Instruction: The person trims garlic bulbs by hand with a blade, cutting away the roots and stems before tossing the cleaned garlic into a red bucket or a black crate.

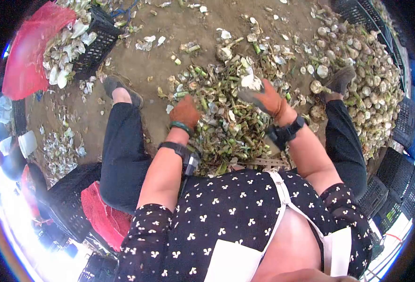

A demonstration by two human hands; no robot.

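Observation:
My right hand [267,99], in an orange glove with a grey palm side, is closed around a white garlic bulb [251,82] above the heap of trimmings. My left hand [186,113], also in an orange glove, is at the left edge of that heap. Its fingers curl downward, and the back of the glove hides whatever is in them. Between and below the hands spreads the heap of cut garlic stalks and skins [231,134]. There is a dark strap with a device on each wrist.
A large pile of garlic bulbs [365,94] lies beyond my right foot. At the upper left, a black crate [97,44] stands beside garlic skins and a red mesh sack [36,51]. More black crates [393,174] are at the right. Another red mesh sack [104,214] lies by my left leg.

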